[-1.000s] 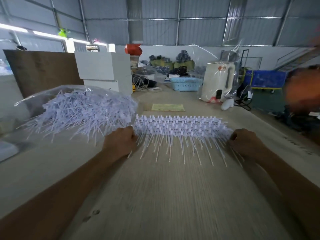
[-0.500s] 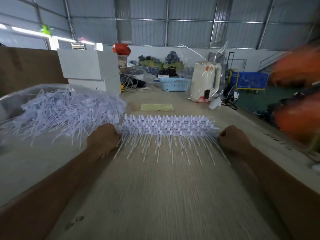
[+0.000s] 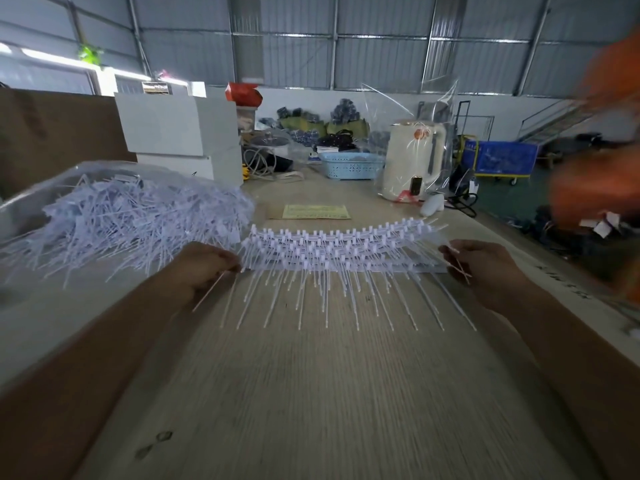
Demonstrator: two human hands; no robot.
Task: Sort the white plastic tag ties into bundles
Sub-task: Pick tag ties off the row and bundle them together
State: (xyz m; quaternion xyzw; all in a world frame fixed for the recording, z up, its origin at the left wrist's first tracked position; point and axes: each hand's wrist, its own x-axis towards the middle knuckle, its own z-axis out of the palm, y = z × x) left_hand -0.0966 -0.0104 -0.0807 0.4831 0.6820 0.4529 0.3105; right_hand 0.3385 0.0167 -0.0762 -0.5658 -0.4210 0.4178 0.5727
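Note:
A long row of white plastic tag ties point(image 3: 339, 252), stacked in layers with their thin tails pointing toward me, spans the middle of the wooden table point(image 3: 311, 393). My left hand point(image 3: 204, 268) grips the row's left end and my right hand point(image 3: 479, 263) grips its right end. The row sags in the middle and curves upward at the right end. A big loose heap of tag ties point(image 3: 135, 216) lies on clear plastic to the left, touching the row's left end.
White boxes point(image 3: 180, 136) stand behind the heap. A yellow paper point(image 3: 316, 212), a blue basket point(image 3: 349, 165) and a cream kettle in plastic point(image 3: 414, 161) sit farther back. A blurred person in orange point(image 3: 602, 161) is at the right edge.
Both hands have gripped the ends of the row and lifted it slightly, so it now bows. The camera has moved closer and the person in orange has shifted.

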